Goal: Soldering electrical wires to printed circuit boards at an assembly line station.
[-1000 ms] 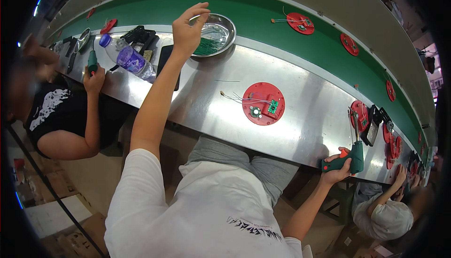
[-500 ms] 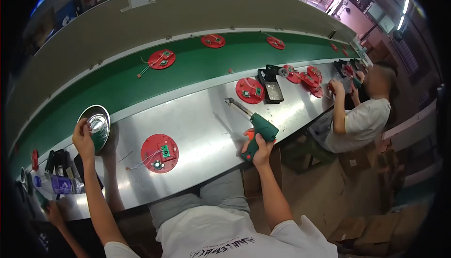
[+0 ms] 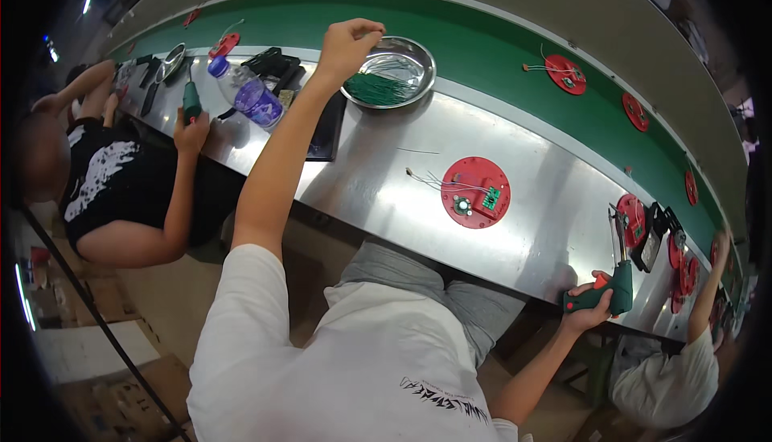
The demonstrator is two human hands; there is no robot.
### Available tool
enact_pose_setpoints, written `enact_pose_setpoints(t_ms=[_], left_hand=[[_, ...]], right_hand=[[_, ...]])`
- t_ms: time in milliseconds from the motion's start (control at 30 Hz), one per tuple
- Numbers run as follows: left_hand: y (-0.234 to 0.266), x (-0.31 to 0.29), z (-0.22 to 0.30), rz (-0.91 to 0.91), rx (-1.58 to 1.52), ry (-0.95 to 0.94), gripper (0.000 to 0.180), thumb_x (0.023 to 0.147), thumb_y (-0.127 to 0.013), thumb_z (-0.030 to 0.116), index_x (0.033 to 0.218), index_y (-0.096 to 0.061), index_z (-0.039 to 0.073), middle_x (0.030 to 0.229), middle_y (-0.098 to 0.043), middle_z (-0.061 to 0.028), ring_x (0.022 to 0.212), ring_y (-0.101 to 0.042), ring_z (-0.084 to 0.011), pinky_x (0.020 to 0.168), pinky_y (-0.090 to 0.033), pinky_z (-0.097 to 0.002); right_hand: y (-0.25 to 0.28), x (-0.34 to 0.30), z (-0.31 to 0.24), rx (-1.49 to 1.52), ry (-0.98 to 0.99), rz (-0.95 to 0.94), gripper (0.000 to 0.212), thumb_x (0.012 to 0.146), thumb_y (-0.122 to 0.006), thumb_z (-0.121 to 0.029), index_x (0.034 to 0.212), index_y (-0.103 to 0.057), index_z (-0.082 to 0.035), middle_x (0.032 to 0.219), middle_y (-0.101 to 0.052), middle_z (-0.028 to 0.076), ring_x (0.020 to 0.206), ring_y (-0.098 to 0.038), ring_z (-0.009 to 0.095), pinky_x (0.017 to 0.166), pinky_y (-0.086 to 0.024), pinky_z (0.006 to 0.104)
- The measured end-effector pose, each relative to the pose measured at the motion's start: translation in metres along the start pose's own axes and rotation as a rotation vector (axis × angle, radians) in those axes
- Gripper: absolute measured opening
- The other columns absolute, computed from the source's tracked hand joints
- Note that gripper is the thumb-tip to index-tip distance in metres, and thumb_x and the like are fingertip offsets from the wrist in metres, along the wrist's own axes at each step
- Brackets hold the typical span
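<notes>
Low at the right of the frame, the right hand [image 3: 589, 312] has its fingers wrapped round the green soldering gun [image 3: 621, 287], whose metal tip points up toward a red disc [image 3: 633, 218] beside a black stand [image 3: 650, 247]. Right of centre, a larger-looking red disc [image 3: 476, 188] lies flat on the steel worktop [image 3: 386, 189], bearing a green circuit board [image 3: 492, 198] and pale leads that trail left. A single thin wire [image 3: 418, 151] lies just above those leads. Farther off, at upper centre, the left hand [image 3: 344, 54] is over the left rim of a metal bowl [image 3: 427, 72] of green wires [image 3: 376, 89]; its fingers are drawn narrow, though I cannot tell whether they meet or pinch anything. A purple-labelled bottle [image 3: 256, 102] lies at upper left, and beyond the worktop a green strip [image 3: 490, 33] carries more red discs [image 3: 565, 74]
</notes>
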State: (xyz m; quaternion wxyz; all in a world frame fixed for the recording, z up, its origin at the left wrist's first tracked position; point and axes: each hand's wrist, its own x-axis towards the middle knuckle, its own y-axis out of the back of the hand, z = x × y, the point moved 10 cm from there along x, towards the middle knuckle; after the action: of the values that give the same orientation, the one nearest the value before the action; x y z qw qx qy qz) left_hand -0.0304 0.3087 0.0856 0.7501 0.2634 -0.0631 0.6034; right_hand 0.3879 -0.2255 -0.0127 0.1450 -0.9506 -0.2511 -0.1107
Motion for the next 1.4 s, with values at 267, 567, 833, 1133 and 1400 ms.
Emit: enact_pose_setpoints(t_ms=[267, 567, 833, 1133, 1400], left_hand=[[-0.085, -0.128, 0.136, -0.290, -0.056, -0.302, 0.018, 0.087, -0.064, -0.001, 0.103, -0.072, 0.002, 0.083, -0.069, -0.0100, 0.078, -0.068, -0.0190, 0.068, -0.054, -0.0305], [-0.159, -0.229, 0.130, -0.278, 0.143, -0.481, 0.012, 0.081, -0.068, -0.002, 0.093, -0.067, -0.002, 0.083, -0.064, -0.0140, 0.072, -0.061, -0.0312, 0.065, -0.050, -0.0399], [-0.168, -0.235, 0.123, -0.226, 0.204, -0.475, 0.011, 0.081, -0.068, -0.002, 0.092, -0.066, -0.003, 0.082, -0.063, -0.0145, 0.073, -0.062, -0.0316, 0.065, -0.051, -0.0406], [-0.164, -0.240, 0.119, -0.230, 0.186, -0.478, 0.013, 0.079, -0.068, -0.002, 0.091, -0.067, -0.002, 0.082, -0.063, -0.0137, 0.072, -0.062, -0.0303, 0.064, -0.050, -0.0399], [-0.164, -0.238, 0.114, -0.221, 0.176, -0.457, 0.013, 0.078, -0.069, -0.002, 0.091, -0.068, -0.001, 0.081, -0.063, -0.0131, 0.071, -0.062, -0.0299, 0.064, -0.050, -0.0397]], right_hand=[[-0.060, -0.039, -0.006, 0.104, -0.050, -0.098, 0.045, 0.099, -0.050, -0.033, 0.113, -0.053, 0.009, 0.096, -0.063, 0.019, 0.050, -0.058, 0.018, 0.043, -0.048, 0.0315], [-0.123, -0.090, -0.016, -0.111, -0.055, -0.574, 0.039, 0.093, -0.060, -0.008, 0.128, -0.056, 0.008, 0.108, -0.066, 0.017, 0.059, -0.061, 0.019, 0.053, -0.048, 0.0301], [-0.140, -0.094, -0.014, -0.171, -0.120, -0.615, 0.028, 0.089, -0.060, -0.001, 0.116, -0.062, 0.008, 0.098, -0.067, 0.016, 0.057, -0.060, 0.018, 0.051, -0.049, 0.0299], [-0.140, -0.096, -0.014, -0.139, -0.126, -0.594, 0.028, 0.088, -0.061, -0.002, 0.114, -0.062, 0.008, 0.095, -0.067, 0.015, 0.056, -0.061, 0.018, 0.050, -0.049, 0.0296], [-0.142, -0.095, 0.000, -0.143, -0.235, -0.616, 0.030, 0.089, -0.062, -0.005, 0.117, -0.061, 0.007, 0.095, -0.067, 0.016, 0.057, -0.060, 0.018, 0.051, -0.048, 0.0293]])
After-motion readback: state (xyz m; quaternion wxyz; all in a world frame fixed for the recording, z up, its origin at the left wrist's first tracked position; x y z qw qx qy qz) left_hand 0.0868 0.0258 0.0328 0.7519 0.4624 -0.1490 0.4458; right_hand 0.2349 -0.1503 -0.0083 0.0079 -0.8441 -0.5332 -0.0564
